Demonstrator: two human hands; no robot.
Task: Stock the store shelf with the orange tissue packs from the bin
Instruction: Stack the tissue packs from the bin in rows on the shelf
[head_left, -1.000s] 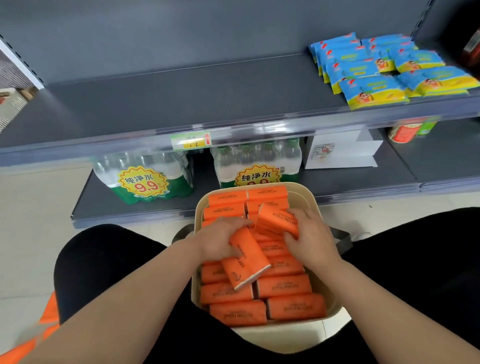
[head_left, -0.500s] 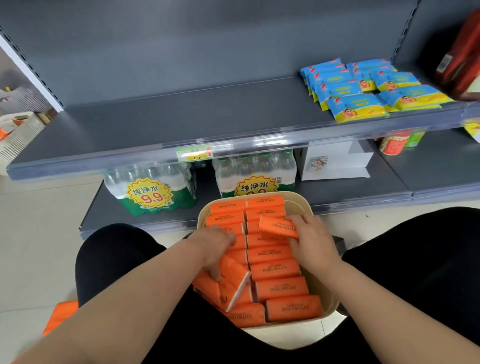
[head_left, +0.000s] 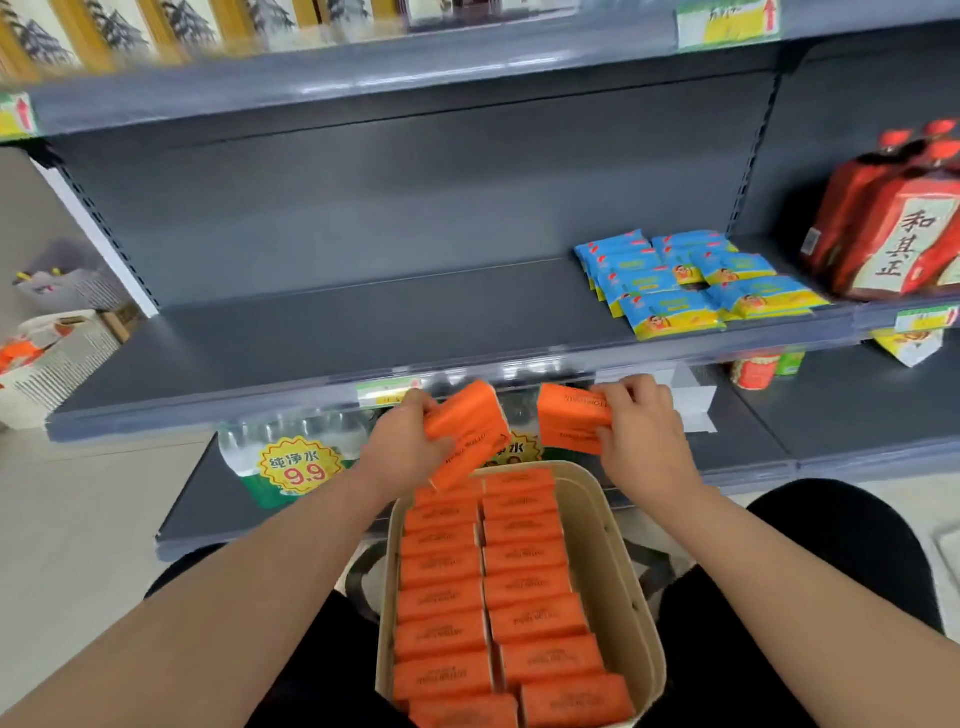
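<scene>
A beige bin (head_left: 618, 561) sits between my knees, holding two rows of several orange tissue packs (head_left: 524, 587). My left hand (head_left: 402, 447) grips an orange tissue pack (head_left: 467, 434) tilted above the bin's far end. My right hand (head_left: 636, 431) grips another orange pack (head_left: 566, 421) beside it. Both packs hang just below the front edge of the grey middle shelf (head_left: 322, 332), whose left and centre are bare.
Blue and yellow snack packets (head_left: 691, 286) lie on the shelf's right part, red bottle packs (head_left: 893, 223) further right. Water bottle packs with a 9.9 sticker (head_left: 298, 462) and a white box (head_left: 691, 400) stand on the lower shelf. White baskets (head_left: 52, 358) sit at the left.
Both hands lifted out of the bin, each with an orange pack, and rose to the middle shelf's front edge. The view tilted upward, showing the shelf above.
</scene>
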